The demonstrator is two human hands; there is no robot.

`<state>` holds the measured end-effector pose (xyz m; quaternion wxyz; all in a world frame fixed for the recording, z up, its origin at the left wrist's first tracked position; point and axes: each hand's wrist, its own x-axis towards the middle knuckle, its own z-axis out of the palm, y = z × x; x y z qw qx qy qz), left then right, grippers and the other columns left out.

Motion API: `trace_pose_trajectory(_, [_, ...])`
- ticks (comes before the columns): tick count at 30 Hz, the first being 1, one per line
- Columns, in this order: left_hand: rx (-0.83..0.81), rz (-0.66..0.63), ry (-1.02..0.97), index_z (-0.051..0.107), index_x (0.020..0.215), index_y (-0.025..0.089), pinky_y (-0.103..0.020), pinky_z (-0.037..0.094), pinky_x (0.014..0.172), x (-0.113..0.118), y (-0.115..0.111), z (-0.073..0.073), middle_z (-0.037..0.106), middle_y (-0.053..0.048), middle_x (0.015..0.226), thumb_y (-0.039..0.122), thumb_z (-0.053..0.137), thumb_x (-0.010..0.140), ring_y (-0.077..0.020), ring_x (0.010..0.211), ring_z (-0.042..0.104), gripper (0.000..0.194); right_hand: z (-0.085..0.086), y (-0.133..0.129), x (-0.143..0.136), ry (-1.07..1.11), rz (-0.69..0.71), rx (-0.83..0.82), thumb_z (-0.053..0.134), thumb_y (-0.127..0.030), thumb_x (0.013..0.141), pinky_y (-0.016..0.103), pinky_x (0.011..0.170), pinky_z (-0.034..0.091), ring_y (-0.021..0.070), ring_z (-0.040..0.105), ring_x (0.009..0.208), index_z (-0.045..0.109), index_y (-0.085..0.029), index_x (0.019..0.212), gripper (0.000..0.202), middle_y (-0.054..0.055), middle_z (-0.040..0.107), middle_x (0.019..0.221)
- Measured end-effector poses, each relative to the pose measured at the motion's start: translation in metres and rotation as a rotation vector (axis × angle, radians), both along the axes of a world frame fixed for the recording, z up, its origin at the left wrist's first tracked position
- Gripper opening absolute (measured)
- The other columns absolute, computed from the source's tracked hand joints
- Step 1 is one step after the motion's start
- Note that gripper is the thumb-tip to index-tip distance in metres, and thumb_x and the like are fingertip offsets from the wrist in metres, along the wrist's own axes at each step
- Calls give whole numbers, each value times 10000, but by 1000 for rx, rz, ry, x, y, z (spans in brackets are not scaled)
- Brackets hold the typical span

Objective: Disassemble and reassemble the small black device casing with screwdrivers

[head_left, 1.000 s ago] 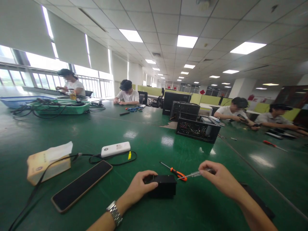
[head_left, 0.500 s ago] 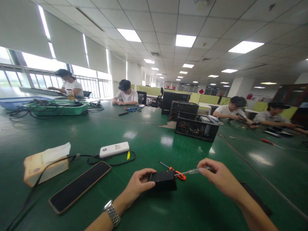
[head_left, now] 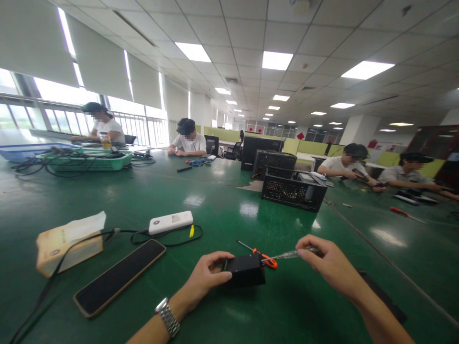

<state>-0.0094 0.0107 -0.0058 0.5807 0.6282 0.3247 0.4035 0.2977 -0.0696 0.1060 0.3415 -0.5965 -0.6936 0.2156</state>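
My left hand (head_left: pixel 211 271) grips the left end of a small black box (head_left: pixel 247 271) over the green table, thumb on the near side. A screwdriver with a clear handle (head_left: pixel 287 255) is pinched in my right hand (head_left: pixel 321 255). Its thin shaft slants down to the left, and the tip meets the right end of the black box. Whether the tip sits in a screw is too small to make out. Behind the box lies a second screwdriver with an orange and black handle (head_left: pixel 269 262), partly covered by the first one's shaft.
To the left lie a phone (head_left: pixel 120 277), a tissue pack (head_left: pixel 68 251) and a white power bank (head_left: pixel 171 222) with a black cable. An opened computer case (head_left: pixel 292 193) stands farther back. A flat dark panel (head_left: pixel 383 296) is beside my right forearm. Several people sit around the table.
The black box and the screwdriver at its end have shifted very slightly to the right. Both hands keep their grips.
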Motion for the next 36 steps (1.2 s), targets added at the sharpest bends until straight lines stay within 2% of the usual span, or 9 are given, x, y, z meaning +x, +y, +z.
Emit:
trace_pose_trajectory(10, [13, 2, -27, 694, 1029, 145, -330, 465, 846, 0, -3, 4, 663, -80, 1016, 356, 797, 632, -264, 967, 593, 461, -1, 0, -1, -5, 2, -15, 522, -389, 868, 246, 534, 341, 123, 435, 568, 633, -191, 834, 230, -32, 487, 642])
trace_pose_trajectory(21, [-7, -19, -2, 675, 1051, 142, -315, 466, 844, -1, -3, 2, 660, -80, 1037, 361, 804, 635, -258, 965, 600, 487, -3, 2, 1, -41, 19, -19, 516, -373, 879, 242, 542, 333, 124, 432, 580, 627, -185, 833, 223, -30, 497, 655])
trace_pose_trajectory(24, [29, -50, 71, 659, 1077, 139, -321, 475, 848, -2, -4, 5, 655, -83, 1067, 356, 787, 659, -253, 957, 613, 488, 2, -2, -1, -134, 25, -27, 522, -350, 870, 249, 553, 340, 134, 461, 594, 631, -187, 805, 207, -16, 542, 665])
trace_pose_trajectory(29, [219, -96, 279, 684, 1053, 163, -298, 460, 828, -1, -12, 13, 665, -54, 1024, 338, 765, 679, -235, 926, 604, 420, 7, -17, -21, -315, 90, -57, 530, -282, 863, 257, 623, 369, 159, 548, 693, 618, -210, 785, 138, -7, 628, 759])
trace_pose_trajectory(32, [301, -88, 419, 696, 1038, 188, -297, 432, 827, -2, -16, 15, 671, -36, 1008, 313, 776, 660, -231, 920, 589, 406, 2, -20, -25, -349, 131, -100, 523, -279, 872, 262, 664, 374, 167, 561, 743, 618, -222, 804, 130, -8, 641, 803])
trace_pose_trajectory(36, [313, -105, 507, 690, 1059, 208, -292, 419, 832, -1, -19, 18, 666, -25, 1034, 293, 766, 666, -231, 943, 578, 409, -12, -15, -6, -343, 149, -223, 512, -331, 889, 262, 642, 363, 168, 549, 726, 643, -218, 823, 184, 2, 634, 799])
